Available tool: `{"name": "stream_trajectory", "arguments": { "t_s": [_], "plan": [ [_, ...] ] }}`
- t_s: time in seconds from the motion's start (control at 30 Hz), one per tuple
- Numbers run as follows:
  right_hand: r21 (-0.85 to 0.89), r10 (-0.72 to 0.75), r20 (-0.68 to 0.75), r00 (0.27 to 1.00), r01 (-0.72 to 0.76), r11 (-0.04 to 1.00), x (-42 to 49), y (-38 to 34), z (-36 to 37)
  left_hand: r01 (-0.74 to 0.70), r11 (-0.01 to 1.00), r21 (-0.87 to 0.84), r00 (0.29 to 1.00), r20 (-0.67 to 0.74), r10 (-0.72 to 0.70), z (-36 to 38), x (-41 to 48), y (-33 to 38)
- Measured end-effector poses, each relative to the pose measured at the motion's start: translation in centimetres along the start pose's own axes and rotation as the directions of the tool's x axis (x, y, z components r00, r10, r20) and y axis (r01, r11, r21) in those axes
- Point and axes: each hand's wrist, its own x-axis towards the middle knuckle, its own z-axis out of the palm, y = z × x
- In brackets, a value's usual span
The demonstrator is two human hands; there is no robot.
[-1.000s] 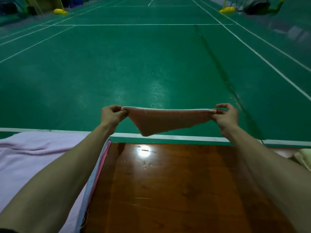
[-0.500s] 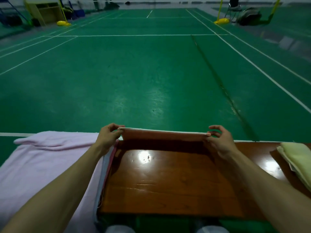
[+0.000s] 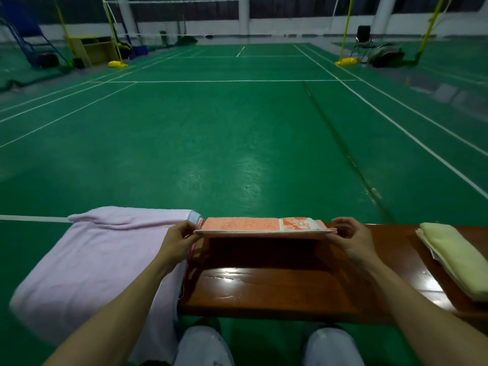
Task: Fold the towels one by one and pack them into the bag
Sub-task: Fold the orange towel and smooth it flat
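Folding is under way: the left hand (image 3: 177,241) and right hand (image 3: 348,240) each pinch a near corner of the orange towel (image 3: 264,226), which lies at the desk's (image 3: 277,286) far edge. The next move is probably to lay it flat and fold it again.

Lowered the orange towel (image 3: 250,224) from mid-air over the court floor (image 3: 224,143) down to the far edge of the bench (image 3: 277,291). Spread out from a sagging triangle, then an edge-on strip, into a flat fold with its patterned panel showing on top. Brought the left grip (image 3: 177,241) and right grip (image 3: 350,240) lower and nearer along with it. Tipped the view down, taking in the whole folded yellow towel (image 3: 454,257) and two knees (image 3: 203,344).
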Motion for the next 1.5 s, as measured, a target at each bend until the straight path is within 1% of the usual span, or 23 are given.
{"name": "stream_trajectory", "arguments": {
  "t_s": [0.13,0.3,0.37,0.47,0.53,0.63,0.77,0.93,1.03,1.17,1.27,1.4,1.47,1.5],
  "plan": [
    [-0.036,-0.003,-0.057,0.998,0.001,0.999,-2.1,0.0,-0.4,-0.037,0.998,0.057,0.999,0.001,0.037,-0.1,-2.5,-0.3],
    [-0.002,-0.083,-0.091,0.992,0.083,0.997,-4.5,-0.4,-0.6,-0.068,0.996,0.049,0.997,-0.025,0.070,-0.5,-4.7,-0.1],
    [-0.021,-0.087,-0.065,0.994,0.086,0.996,-5.5,-0.3,-1.2,-0.070,0.997,0.034,0.997,-0.024,0.071,-0.8,-5.8,-0.2],
    [-0.160,-0.105,0.027,0.994,0.109,0.981,-7.0,-0.4,-2.2,-0.103,0.993,0.065,0.995,0.013,0.102,-1.2,-7.4,-0.7],
    [-0.241,-0.145,0.071,0.987,0.158,0.958,-8.2,-0.6,-2.5,-0.136,0.987,0.084,0.990,0.057,0.131,-1.6,-8.3,-0.8],
    [-0.260,-0.258,0.072,0.963,0.268,0.928,-9.5,-1.1,-2.7,-0.181,0.980,0.083,0.980,0.098,0.172,-1.8,-8.9,-0.3],
    [-0.299,-0.397,0.090,0.913,0.405,0.864,-10.0,-2.0,-3.3,-0.213,0.975,0.068,0.975,0.075,0.208,-2.3,-9.1,1.4],
    [-0.316,-0.439,0.120,0.890,0.454,0.833,-9.8,-3.0,-4.1,-0.215,0.977,-0.007,0.975,0.053,0.215,-2.5,-8.9,3.2],
    [-0.316,-0.457,0.124,0.881,0.472,0.823,-9.1,-3.3,-4.5,-0.209,0.978,0.003,0.977,0.031,0.209,-2.1,-8.6,3.7],
    [-0.302,-0.392,0.160,0.906,0.423,0.854,-7.5,-3.2,-4.2,-0.144,0.989,0.022,0.989,-0.030,0.144,-1.2,-7.2,3.2],
    [-0.291,-0.330,0.137,0.934,0.357,0.888,-5.2,-2.9,-3.5,-0.073,0.997,-0.013,0.994,-0.087,0.071,-0.6,-5.0,2.6],
    [-0.302,-0.234,0.106,0.966,0.255,0.919,-0.9,-2.1,-2.0,0.032,0.997,-0.065,0.994,-0.103,-0.039,0.3,-0.6,2.2],
    [-0.316,-0.184,0.075,0.980,0.199,0.928,1.2,-1.4,-1.1,0.072,0.997,-0.041,0.992,-0.105,-0.076,0.9,1.8,1.6],
    [-0.326,-0.159,0.059,0.986,0.170,0.930,2.2,-0.9,-0.8,0.085,0.996,0.001,0.991,-0.107,-0.084,1.2,3.0,1.2]
  ]
}}
